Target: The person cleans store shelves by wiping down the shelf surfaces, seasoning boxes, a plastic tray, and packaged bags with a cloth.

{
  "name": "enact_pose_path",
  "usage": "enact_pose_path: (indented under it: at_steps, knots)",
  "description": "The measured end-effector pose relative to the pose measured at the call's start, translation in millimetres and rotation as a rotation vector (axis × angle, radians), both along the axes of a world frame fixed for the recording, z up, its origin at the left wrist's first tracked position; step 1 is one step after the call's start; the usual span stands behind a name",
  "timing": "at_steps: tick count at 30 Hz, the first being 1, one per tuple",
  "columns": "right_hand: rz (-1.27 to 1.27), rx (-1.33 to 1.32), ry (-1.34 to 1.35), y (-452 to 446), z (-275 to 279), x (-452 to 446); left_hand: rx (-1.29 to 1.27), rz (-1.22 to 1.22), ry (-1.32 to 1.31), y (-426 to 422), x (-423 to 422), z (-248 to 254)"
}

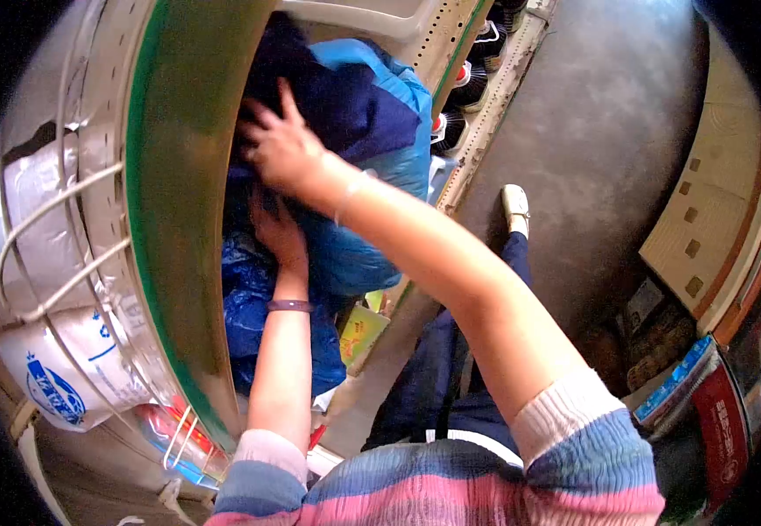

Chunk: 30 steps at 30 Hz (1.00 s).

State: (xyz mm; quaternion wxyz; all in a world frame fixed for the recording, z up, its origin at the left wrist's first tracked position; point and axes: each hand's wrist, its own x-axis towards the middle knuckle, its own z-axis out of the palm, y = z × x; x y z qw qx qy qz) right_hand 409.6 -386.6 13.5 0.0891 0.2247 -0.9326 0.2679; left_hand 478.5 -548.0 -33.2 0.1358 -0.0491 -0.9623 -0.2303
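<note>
A dark navy cloth [359, 118] bulges from a light blue plastic bag [398, 180] on the shelf. My right hand [284, 149] lies over the cloth with its fingers spread. Just below it, my left hand [280, 232] reaches into the dark folds beside the bag. Its fingertips merge with the dark material, so its grip is unclear. A darker blue plastic bag [262, 311] lies under and beside my left forearm.
A green-edged shelf panel [179, 193] rises close on the left, with a wire rack [56, 302] and white packages beyond it. Several dark shoes [455, 131] line a lower shelf. A yellow-green packet [363, 333] lies below the bags. Cardboard boxes [705, 202] stand across the aisle floor [600, 114].
</note>
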Motion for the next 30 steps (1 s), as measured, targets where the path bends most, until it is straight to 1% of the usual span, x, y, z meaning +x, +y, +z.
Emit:
enact_pose_path:
  at_steps: [1, 2, 3, 4, 6, 8, 10, 12, 13, 14, 15, 16, 17, 18, 19, 20, 21, 22, 24, 26, 27, 28, 30]
  knots:
    - [-0.081, -0.022, -0.014, -4.8, -15.0, -11.4, -0.006, 0.018, 0.019, 5.9, -0.5, 1.6]
    - [-0.083, -0.086, -0.047, 6.3, -10.3, -12.7, -0.012, 0.038, 0.033, 9.7, 2.3, 4.0]
    - [-0.155, -0.115, -0.049, 23.0, -9.1, -9.2, -0.019, 0.027, 0.039, 13.4, 2.4, 7.5]
    - [-0.222, -0.139, -0.049, 43.9, -10.2, -2.0, -0.021, 0.02, 0.048, 17.6, 2.4, 10.3]
    - [-0.377, -0.254, 0.06, 85.2, -24.7, 18.6, -0.033, 0.029, 0.068, 14.3, 5.0, 5.3]
    - [-0.51, -0.395, 0.042, 116.3, -37.5, 56.0, -0.054, 0.049, 0.101, 2.8, 3.6, -8.3]
    - [-0.609, -0.537, -0.24, 138.6, -64.5, 89.4, -0.077, 0.039, 0.14, 8.4, 5.1, -5.1]
    - [-0.749, -0.884, -0.437, 159.5, -44.0, 106.2, -0.083, 0.048, 0.155, 3.0, 7.3, -15.1]
    - [-0.788, -1.04, -0.369, 154.8, -27.8, 106.7, -0.047, 0.067, 0.135, 3.9, 8.9, -16.0]
    - [-0.715, -1.103, -0.099, 143.4, -5.9, 95.2, -0.036, 0.078, 0.114, 8.8, 13.4, -12.1]
    - [-0.59, -1.011, 0.022, 130.2, 8.3, 80.7, -0.029, 0.086, 0.095, 17.2, 16.1, -5.6]
    - [-0.486, -0.649, -0.13, 110.0, 22.0, 74.0, -0.02, 0.091, 0.077, 20.4, 16.9, -0.4]
    - [-0.323, -0.504, 0.033, 86.2, 24.4, 53.4, -0.072, 0.025, 0.066, 8.2, 18.0, -7.4]
    - [-0.327, -0.57, 0.042, 55.5, 33.9, 32.6, -0.014, 0.008, 0.05, 7.7, 16.0, -10.2]
    - [-0.284, -0.361, 0.051, 23.5, 31.2, 5.9, 0.045, -0.008, 0.034, 7.2, 14.0, -13.1]
    - [-0.188, -0.225, 0.039, 8.1, 28.9, -13.7, -0.106, -0.027, 0.022, 15.0, 17.2, -1.6]
    - [-0.126, -0.094, -0.02, -7.0, 18.5, -35.1, -0.089, -0.055, 0.038, 14.9, 17.7, -2.4]
    - [0.048, 0.107, -0.198, -13.0, 4.2, -58.8, -0.073, -0.083, 0.052, 13.2, 18.3, -4.9]
    - [0.058, 0.21, -0.276, -5.8, -4.6, -80.5, -0.076, -0.096, 0.047, 8.9, 14.3, -8.9]
    - [0.008, 0.178, -0.278, 13.3, -11.3, -93.8, -0.104, -0.034, 0.018, 6.0, 16.4, -13.3]
    - [-0.081, 0.109, -0.329, 28.5, -19.0, -101.2, -0.077, -0.073, 0.041, 7.8, 19.5, -11.9]
    - [0.031, -0.03, -0.556, 56.0, -12.1, -110.0, -0.074, -0.07, 0.035, 10.4, 22.2, -8.6]
    - [-0.013, -0.167, -0.545, 72.4, -22.9, -105.5, -0.052, -0.068, 0.045, 18.5, 17.3, -6.8]
